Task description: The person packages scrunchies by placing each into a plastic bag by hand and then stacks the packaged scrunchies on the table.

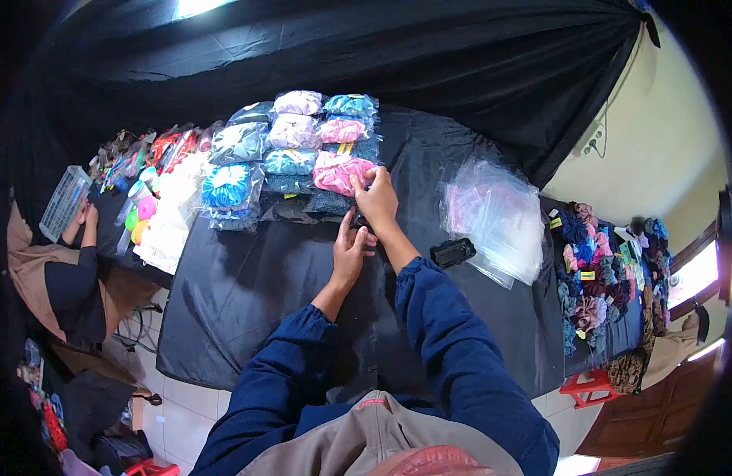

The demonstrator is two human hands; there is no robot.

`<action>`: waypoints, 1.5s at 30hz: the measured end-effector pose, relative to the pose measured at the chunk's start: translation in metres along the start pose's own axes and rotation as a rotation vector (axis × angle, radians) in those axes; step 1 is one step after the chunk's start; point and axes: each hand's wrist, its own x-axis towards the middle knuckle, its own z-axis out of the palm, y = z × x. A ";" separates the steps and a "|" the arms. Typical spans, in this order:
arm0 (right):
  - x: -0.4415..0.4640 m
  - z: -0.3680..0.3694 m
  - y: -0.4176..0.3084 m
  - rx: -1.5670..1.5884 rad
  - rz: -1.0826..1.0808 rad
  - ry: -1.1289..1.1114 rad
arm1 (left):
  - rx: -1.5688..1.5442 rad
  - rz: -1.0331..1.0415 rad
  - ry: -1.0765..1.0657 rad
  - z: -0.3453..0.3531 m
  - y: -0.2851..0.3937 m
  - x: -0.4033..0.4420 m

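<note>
Rows of scrunchies in clear plastic bags lie stacked on the black-covered table. At the front right of these rows is a bagged pink scrunchie (340,172). My right hand (378,200) has its thumb and fingers closed on the right edge of that bag. Just below, my left hand (351,252) is close to the front edge of the stack, fingers apart, with nothing visible in it. Beside the pink one sits a bagged teal scrunchie (290,162), and further left a bagged blue scrunchie (227,186).
Right of my hands lie a black object (453,253) and a pile of clear plastic bags (497,214). Loose scrunchies (592,270) cover a table at far right. On the left, a person (72,270) works at a table beside a grey-blue tray (65,204).
</note>
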 end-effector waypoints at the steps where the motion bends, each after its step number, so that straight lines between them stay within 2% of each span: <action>1: 0.001 -0.001 -0.001 -0.069 -0.037 -0.015 | -0.002 0.007 0.012 0.001 0.001 -0.001; 5: 0.001 -0.009 0.006 -0.115 -0.080 -0.023 | -0.061 0.037 0.057 0.003 0.003 -0.001; 7: -0.003 -0.016 0.011 -0.067 -0.157 0.054 | -0.071 0.043 0.064 0.004 0.005 -0.002; 12: -0.019 -0.041 0.037 0.073 -0.222 0.091 | -0.092 0.071 0.073 0.003 0.003 -0.002; 14: -0.031 -0.065 0.039 0.071 -0.170 -0.083 | -0.083 0.082 0.072 0.003 0.002 -0.002; 18: -0.047 -0.109 0.058 0.002 -0.202 -0.257 | -0.065 0.062 0.071 0.006 0.006 -0.005; 20: -0.044 -0.130 0.076 -0.058 -0.180 -0.219 | -0.054 0.055 0.052 0.003 0.001 -0.003; 22: -0.029 -0.155 0.099 -0.277 -0.491 0.078 | -0.044 0.070 0.030 0.003 -0.001 -0.003; 23: -0.023 -0.172 0.107 -0.346 -0.332 0.048 | -0.030 0.067 0.025 0.003 -0.001 -0.003; 25: -0.011 -0.197 0.143 -0.574 -0.194 0.155 | -0.025 0.069 0.015 0.005 0.000 -0.003; 27: 0.000 -0.226 0.188 -0.628 -0.049 0.235 | -0.003 0.067 0.020 0.004 0.001 -0.004; 28: -0.002 -0.240 0.188 -0.630 -0.051 0.244 | -0.006 0.072 0.013 0.003 0.001 -0.003; 30: -0.009 -0.259 0.189 -0.817 0.285 0.116 | 0.008 0.083 0.015 0.003 0.000 -0.003; 32: -0.016 -0.266 0.193 -0.798 0.315 0.086 | -0.004 0.079 0.040 0.005 0.001 -0.005; 34: -0.018 -0.268 0.192 -0.775 0.346 0.052 | 0.038 0.165 0.014 0.002 -0.001 -0.005; 37: -0.025 -0.267 0.188 -0.739 0.365 0.154 | 0.022 0.177 -0.029 0.002 -0.003 -0.007; 39: -0.028 -0.269 0.180 -0.647 0.309 0.318 | 0.026 0.178 -0.058 0.004 -0.002 -0.007; 40: -0.031 -0.270 0.175 -0.645 0.313 0.319 | 0.055 0.161 -0.080 0.004 -0.001 -0.007; 42: -0.043 -0.270 0.163 -0.567 0.104 0.435 | 0.086 0.140 -0.102 0.002 -0.003 -0.006; 43: -0.049 -0.269 0.158 -0.567 0.107 0.433 | 0.154 0.151 -0.156 0.000 -0.006 -0.005; 45: -0.067 -0.264 0.147 -0.464 -0.411 0.432 | 0.224 0.154 -0.204 0.003 -0.009 -0.008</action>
